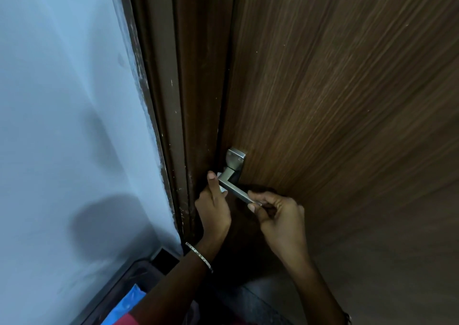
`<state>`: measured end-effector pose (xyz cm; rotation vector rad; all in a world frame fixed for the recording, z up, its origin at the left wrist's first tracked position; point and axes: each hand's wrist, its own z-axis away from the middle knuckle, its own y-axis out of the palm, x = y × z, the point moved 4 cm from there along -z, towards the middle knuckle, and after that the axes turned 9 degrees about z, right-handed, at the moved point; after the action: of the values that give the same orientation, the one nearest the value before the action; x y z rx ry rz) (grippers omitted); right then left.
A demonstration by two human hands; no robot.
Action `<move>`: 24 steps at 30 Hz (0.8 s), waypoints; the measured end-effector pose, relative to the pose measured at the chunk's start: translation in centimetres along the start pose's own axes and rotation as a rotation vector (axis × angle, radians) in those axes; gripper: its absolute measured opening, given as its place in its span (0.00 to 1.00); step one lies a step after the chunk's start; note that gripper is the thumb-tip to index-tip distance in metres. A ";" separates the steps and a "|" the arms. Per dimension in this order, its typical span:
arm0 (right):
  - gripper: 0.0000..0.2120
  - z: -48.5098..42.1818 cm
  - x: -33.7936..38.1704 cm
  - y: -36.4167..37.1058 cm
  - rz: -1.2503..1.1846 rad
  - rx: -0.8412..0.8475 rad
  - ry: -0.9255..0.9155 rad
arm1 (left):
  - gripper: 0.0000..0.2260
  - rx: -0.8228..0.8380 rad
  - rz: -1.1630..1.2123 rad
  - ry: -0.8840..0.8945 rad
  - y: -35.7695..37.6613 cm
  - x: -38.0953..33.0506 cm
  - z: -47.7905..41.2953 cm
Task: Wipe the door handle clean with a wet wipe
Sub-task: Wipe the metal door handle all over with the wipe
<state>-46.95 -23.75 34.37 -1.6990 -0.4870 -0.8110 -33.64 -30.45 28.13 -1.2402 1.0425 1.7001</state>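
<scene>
Low at the left we see a dark bin holding something blue, too blurred to name. Our left hand is curled, pressing a white wet wipe against the bend of the silver door handle on the wooden door. Our right hand pinches the lever's free end between thumb and fingertips.

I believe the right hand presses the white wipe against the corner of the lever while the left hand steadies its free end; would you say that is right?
Not quite: the hands are swapped. In the head view, the left hand presses the white wipe against the corner of the lever, while the right hand steadies its free end.
</scene>
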 end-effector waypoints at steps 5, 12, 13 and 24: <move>0.13 0.0 -0.2 0.2 -0.025 -0.018 -0.009 | 0.14 0.010 0.517 -0.438 0.6 1.5 -1.1; 0.13 -0.1 -0.9 0.2 -0.159 -0.010 0.033 | 0.07 0.057 0.667 -0.809 1.3 1.6 -0.2; 0.12 -0.2 -0.9 0.2 -0.160 -0.016 0.037 | 0.06 0.080 0.666 -0.842 1.5 1.6 0.2; 0.09 -0.2 -1.1 0.1 -0.194 -0.015 0.018 | 0.13 0.052 0.654 -0.750 1.0 1.0 -0.9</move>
<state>-47.65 -23.88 33.49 -1.6741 -0.6420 -0.9708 -34.50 -31.50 27.13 -0.1327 1.0419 2.3286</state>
